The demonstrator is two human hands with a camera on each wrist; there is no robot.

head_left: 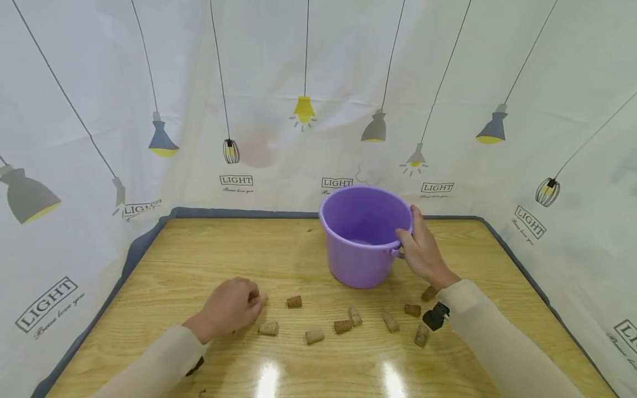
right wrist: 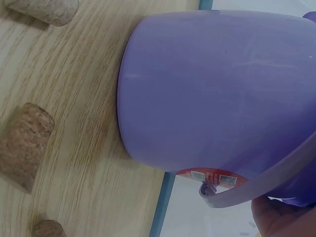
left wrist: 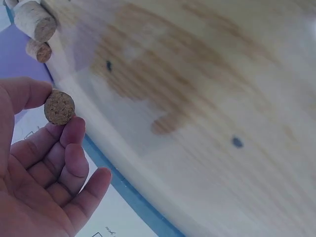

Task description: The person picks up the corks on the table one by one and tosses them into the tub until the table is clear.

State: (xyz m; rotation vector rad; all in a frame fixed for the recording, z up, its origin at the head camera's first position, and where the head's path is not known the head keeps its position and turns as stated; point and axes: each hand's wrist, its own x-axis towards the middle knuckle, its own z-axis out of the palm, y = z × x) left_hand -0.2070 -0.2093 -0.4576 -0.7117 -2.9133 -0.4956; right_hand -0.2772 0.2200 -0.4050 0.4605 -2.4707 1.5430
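In the left wrist view, my left hand [left wrist: 44, 173] pinches a cork [left wrist: 59, 107] between thumb and fingertips, its round speckled end facing the camera. The head view has this left hand [head_left: 231, 307] low over the table, left of the scattered corks. My right hand [head_left: 423, 249] grips the rim of a purple bucket [head_left: 360, 265] at its right side, thumb on the inner side. The bucket stands at the back of the table behind the corks; the part of its inside that shows holds no corks. Its purple handle [right wrist: 261, 185] hangs down the outside in the right wrist view.
Several corks lie loose in front of the bucket, among them a pale cork [head_left: 269, 329], a brown cork [head_left: 294, 302] and another cork [head_left: 421, 335] near the right wrist. Behind the wooden table [head_left: 239, 249] hangs a white curtain [head_left: 278, 66] printed with lamps.
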